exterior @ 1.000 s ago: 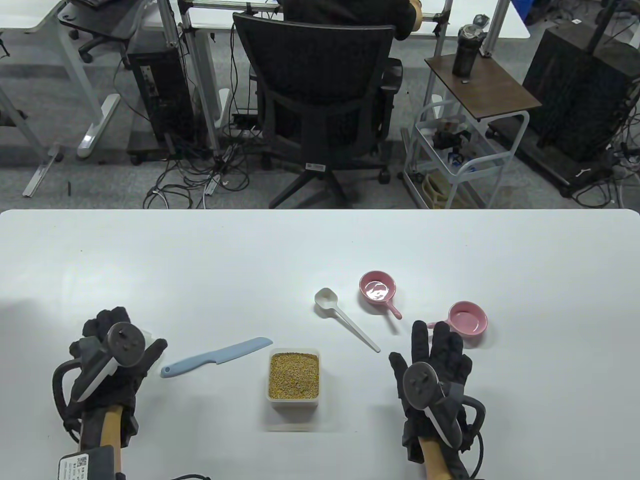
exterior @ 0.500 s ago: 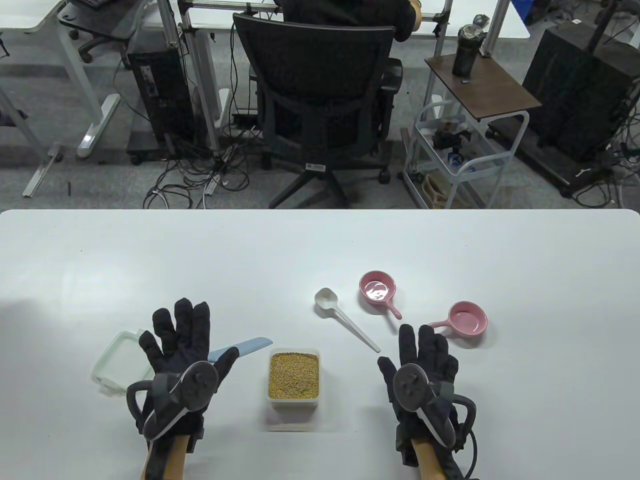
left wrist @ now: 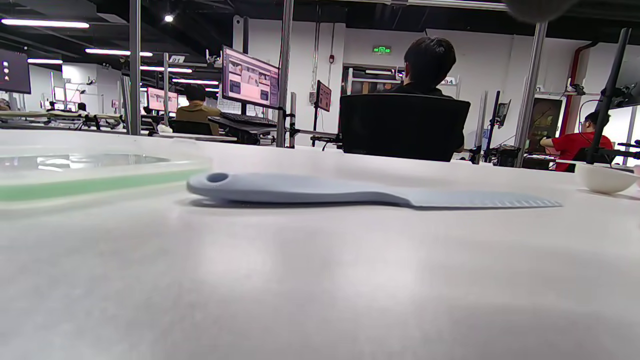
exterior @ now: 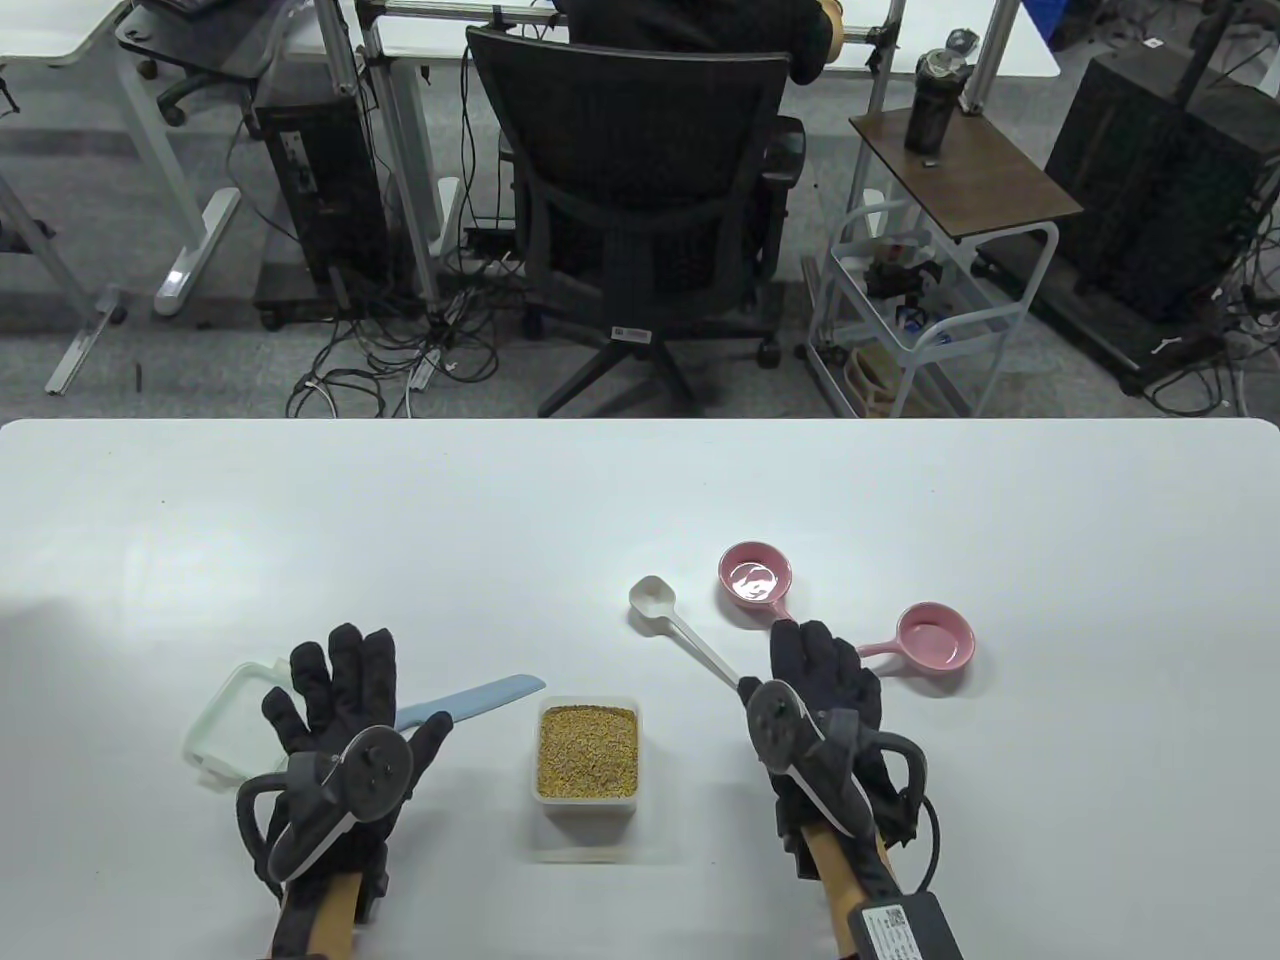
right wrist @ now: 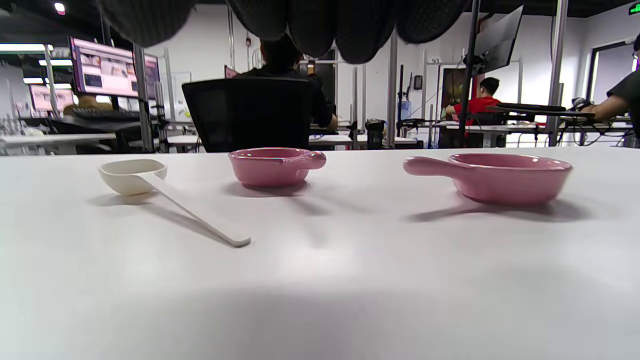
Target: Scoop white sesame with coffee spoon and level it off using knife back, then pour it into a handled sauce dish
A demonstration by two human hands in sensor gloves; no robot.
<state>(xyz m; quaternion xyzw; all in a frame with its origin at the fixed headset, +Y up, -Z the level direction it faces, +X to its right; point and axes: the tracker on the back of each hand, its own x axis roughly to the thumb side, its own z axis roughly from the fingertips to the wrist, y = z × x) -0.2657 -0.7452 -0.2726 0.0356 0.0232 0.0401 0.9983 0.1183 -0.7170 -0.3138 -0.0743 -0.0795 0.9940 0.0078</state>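
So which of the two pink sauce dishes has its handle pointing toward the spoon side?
The right-hand pink dish, nearer the table's right edge: its handle runs left, toward the white spoon. The other pink dish points its handle back toward the right hand.

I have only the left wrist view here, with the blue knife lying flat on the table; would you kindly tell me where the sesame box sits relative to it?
Observer: In the table view the open sesame box stands just right of the knife tip, apart from it.
Operator: Thank you. Does the right hand have the spoon?
Observer: Not yet. The right hand hovers by the handle end of the coffee spoon, which lies free on the table in the right wrist view.
Operator: And my own hand?
Observer: The left hand is spread open above the knife's handle and holds nothing.
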